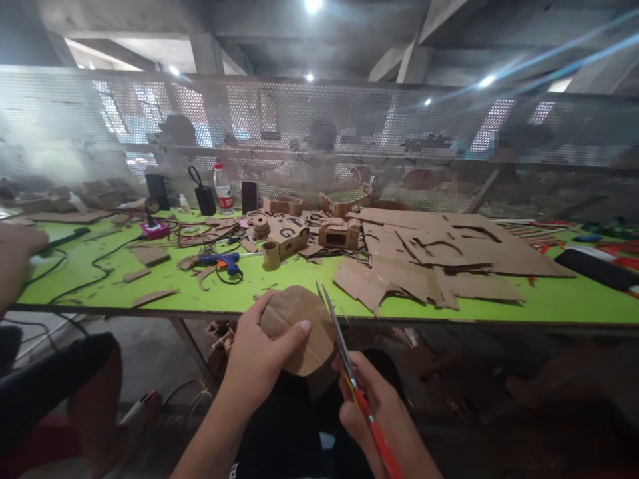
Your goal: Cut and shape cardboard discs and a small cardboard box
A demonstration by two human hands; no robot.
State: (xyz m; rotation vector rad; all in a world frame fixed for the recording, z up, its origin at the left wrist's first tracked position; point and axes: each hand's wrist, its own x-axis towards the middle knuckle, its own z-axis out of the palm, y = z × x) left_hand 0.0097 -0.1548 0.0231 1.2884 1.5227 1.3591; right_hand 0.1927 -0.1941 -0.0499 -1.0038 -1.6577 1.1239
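Observation:
My left hand (267, 352) grips a round cardboard disc (294, 313) by its left side, thumb pressed on the face and fingers behind. Scissors with red handles (378, 432) are in my right hand (367, 399). Their blades point up and away from me, parted slightly at the tips, along the right edge of the disc. Whether the blades touch the cardboard I cannot tell. Both hands are above my lap, in front of the near edge of the green table (294, 283).
Torn cardboard sheets (449, 246) cover the table's right half. A blue glue gun (224, 263), cardboard parts (287, 239) and a water bottle (223, 189) stand further back. Another person's hand (20, 246) is at the left. A perforated metal screen (279, 126) rises behind.

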